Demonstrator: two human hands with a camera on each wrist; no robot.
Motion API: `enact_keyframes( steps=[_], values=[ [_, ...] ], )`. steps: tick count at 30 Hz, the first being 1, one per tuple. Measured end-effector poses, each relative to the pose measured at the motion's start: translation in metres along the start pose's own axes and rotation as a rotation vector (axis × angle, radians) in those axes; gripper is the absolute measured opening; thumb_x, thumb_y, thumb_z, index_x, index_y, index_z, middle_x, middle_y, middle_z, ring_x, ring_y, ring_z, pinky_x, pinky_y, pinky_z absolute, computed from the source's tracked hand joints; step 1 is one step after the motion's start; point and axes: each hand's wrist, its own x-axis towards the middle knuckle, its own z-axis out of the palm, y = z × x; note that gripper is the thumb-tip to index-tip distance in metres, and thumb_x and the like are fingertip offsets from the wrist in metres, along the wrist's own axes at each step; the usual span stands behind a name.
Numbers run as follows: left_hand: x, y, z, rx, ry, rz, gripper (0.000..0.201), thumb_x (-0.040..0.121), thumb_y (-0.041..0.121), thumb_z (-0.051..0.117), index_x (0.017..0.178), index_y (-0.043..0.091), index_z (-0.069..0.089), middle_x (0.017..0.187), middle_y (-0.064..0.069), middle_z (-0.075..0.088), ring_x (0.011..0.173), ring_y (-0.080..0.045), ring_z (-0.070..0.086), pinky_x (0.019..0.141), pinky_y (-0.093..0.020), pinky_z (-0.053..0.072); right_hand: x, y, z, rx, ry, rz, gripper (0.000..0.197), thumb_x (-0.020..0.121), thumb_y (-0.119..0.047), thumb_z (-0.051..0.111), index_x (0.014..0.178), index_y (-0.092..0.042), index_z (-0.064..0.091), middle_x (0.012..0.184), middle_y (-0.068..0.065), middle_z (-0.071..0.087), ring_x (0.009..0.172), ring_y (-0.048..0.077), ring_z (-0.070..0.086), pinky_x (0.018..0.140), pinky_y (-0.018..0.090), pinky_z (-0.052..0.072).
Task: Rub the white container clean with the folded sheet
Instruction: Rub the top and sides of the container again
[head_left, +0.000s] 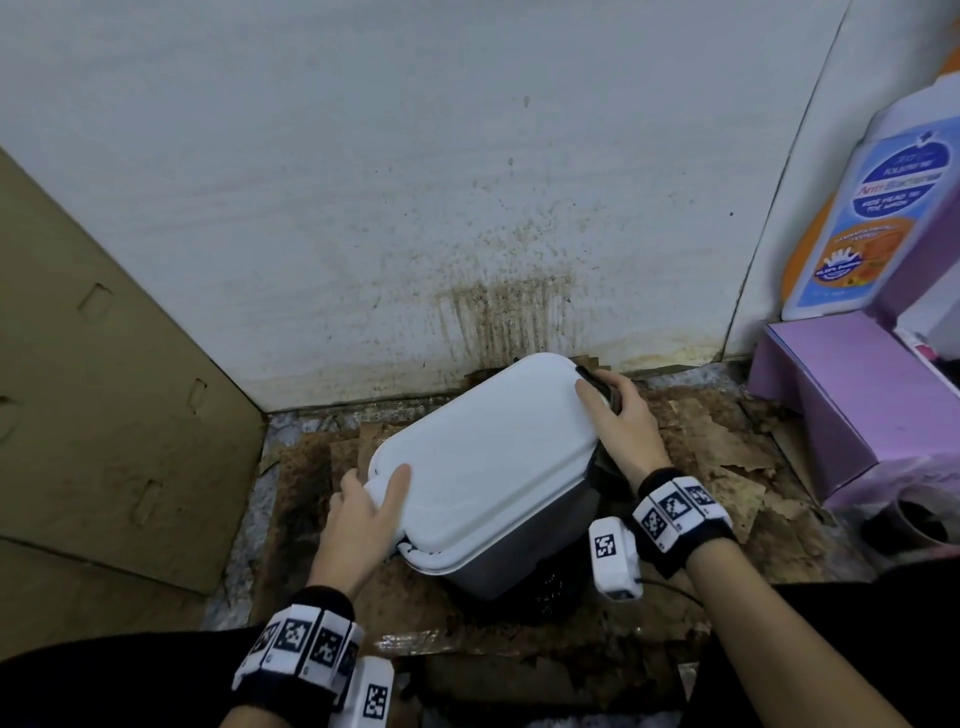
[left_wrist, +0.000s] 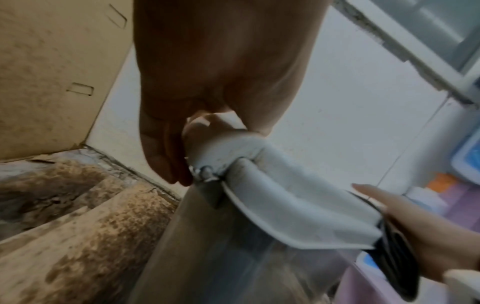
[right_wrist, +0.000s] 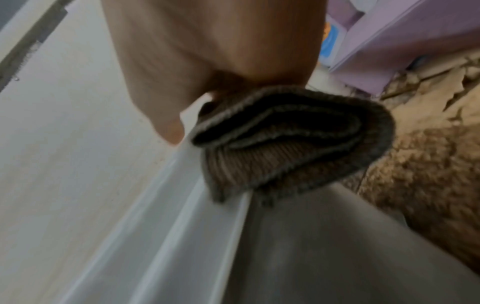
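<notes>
A white container (head_left: 483, 457) with a flat white lid and grey body stands tilted on the floor against the wall. My left hand (head_left: 366, 496) grips its near left corner, thumb on top of the lid and fingers curled under the rim (left_wrist: 205, 156). My right hand (head_left: 605, 397) holds a dark grey folded sheet (right_wrist: 291, 148) and presses it against the lid's far right edge (right_wrist: 187, 216). In the head view only a dark sliver of the sheet (head_left: 597, 383) shows under the fingers. The left wrist view shows the sheet (left_wrist: 394, 257) in the right hand (left_wrist: 420, 236).
A stained white wall (head_left: 415, 208) rises right behind the container. A brown cardboard panel (head_left: 104, 389) leans at the left. Purple boxes (head_left: 857, 405) and a blue-labelled bottle (head_left: 872, 218) crowd the right. Torn, dirty cardboard (head_left: 727, 452) covers the floor.
</notes>
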Motion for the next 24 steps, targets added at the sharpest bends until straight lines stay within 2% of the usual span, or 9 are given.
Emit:
enact_keyframes(
  steps=[2, 4, 8, 10, 15, 18, 20, 22, 24],
  values=[
    [-0.007, 0.000, 0.000, -0.005, -0.024, -0.026, 0.116, 0.079, 0.090, 0.042, 0.157, 0.009, 0.013, 0.153, -0.015, 0.040, 0.132, -0.034, 0.048, 0.105, -0.052, 0.047, 0.009, -0.002, -0.010, -0.046, -0.109, -0.001, 0.060, 0.091, -0.059, 0.063, 0.141, -0.030, 0.050, 0.140, -0.008, 0.054, 0.127, 0.018, 0.052, 0.106, 0.040, 0.044],
    [-0.012, 0.000, 0.000, -0.014, -0.052, -0.063, 0.115, 0.080, 0.088, 0.045, 0.153, 0.004, 0.017, 0.141, -0.015, 0.051, 0.119, -0.032, 0.058, 0.097, -0.047, 0.053, 0.015, -0.004, -0.014, -0.099, -0.171, -0.007, 0.067, 0.086, -0.064, 0.066, 0.142, -0.033, 0.049, 0.140, -0.010, 0.054, 0.127, 0.017, 0.054, 0.108, 0.043, 0.046],
    [-0.013, 0.000, 0.000, -0.016, -0.060, -0.085, 0.125, 0.066, 0.098, 0.042, 0.145, 0.001, 0.031, 0.123, -0.012, 0.061, 0.105, -0.028, 0.063, 0.080, -0.039, 0.054, 0.011, -0.002, -0.014, -0.135, -0.142, -0.053, 0.064, 0.087, -0.058, 0.068, 0.142, -0.031, 0.049, 0.139, -0.010, 0.055, 0.126, 0.016, 0.053, 0.105, 0.040, 0.046],
    [-0.012, -0.001, 0.001, -0.020, -0.034, -0.067, 0.116, 0.071, 0.095, 0.043, 0.142, 0.004, 0.035, 0.121, -0.011, 0.061, 0.104, -0.027, 0.063, 0.077, -0.038, 0.053, 0.006, -0.001, -0.013, -0.117, -0.110, -0.079, 0.061, 0.089, -0.054, 0.069, 0.141, -0.030, 0.050, 0.139, -0.010, 0.056, 0.127, 0.016, 0.052, 0.104, 0.038, 0.045],
    [-0.012, 0.000, 0.002, 0.017, 0.028, -0.020, 0.102, 0.084, 0.085, 0.041, 0.153, 0.011, 0.026, 0.138, -0.012, 0.057, 0.119, -0.034, 0.058, 0.094, -0.046, 0.051, -0.011, 0.005, -0.010, -0.090, 0.011, -0.093, 0.062, 0.087, -0.056, 0.069, 0.140, -0.030, 0.052, 0.140, -0.007, 0.056, 0.128, 0.016, 0.052, 0.107, 0.041, 0.045],
    [-0.009, 0.012, -0.002, 0.002, 0.043, 0.055, 0.087, 0.091, 0.077, 0.041, 0.154, 0.019, 0.025, 0.146, -0.009, 0.053, 0.126, -0.032, 0.054, 0.093, -0.042, 0.045, -0.026, 0.010, -0.005, -0.051, 0.118, -0.065, 0.061, 0.086, -0.060, 0.067, 0.139, -0.033, 0.052, 0.140, -0.008, 0.055, 0.132, 0.018, 0.049, 0.110, 0.048, 0.043],
    [-0.002, 0.020, -0.009, -0.008, 0.019, 0.090, 0.089, 0.091, 0.077, 0.040, 0.159, 0.024, 0.018, 0.155, -0.007, 0.046, 0.137, -0.032, 0.048, 0.101, -0.044, 0.043, -0.037, 0.011, -0.001, -0.017, 0.194, -0.039, 0.060, 0.087, -0.061, 0.065, 0.139, -0.034, 0.051, 0.141, -0.008, 0.054, 0.134, 0.018, 0.046, 0.111, 0.049, 0.042],
    [0.010, 0.025, -0.016, -0.010, -0.014, 0.093, 0.098, 0.090, 0.078, 0.040, 0.164, 0.024, 0.002, 0.164, -0.006, 0.033, 0.147, -0.031, 0.037, 0.112, -0.046, 0.037, -0.047, 0.009, 0.004, 0.009, 0.260, -0.033, 0.060, 0.088, -0.060, 0.064, 0.140, -0.033, 0.050, 0.140, -0.008, 0.054, 0.136, 0.018, 0.045, 0.112, 0.047, 0.041],
    [0.021, 0.029, -0.020, -0.021, -0.037, 0.094, 0.097, 0.093, 0.073, 0.042, 0.164, 0.023, -0.002, 0.166, -0.006, 0.029, 0.148, -0.030, 0.035, 0.114, -0.044, 0.035, -0.058, 0.008, 0.008, 0.028, 0.303, -0.024, 0.060, 0.090, -0.057, 0.064, 0.141, -0.030, 0.049, 0.141, -0.007, 0.052, 0.137, 0.018, 0.042, 0.111, 0.044, 0.040]
  ],
)
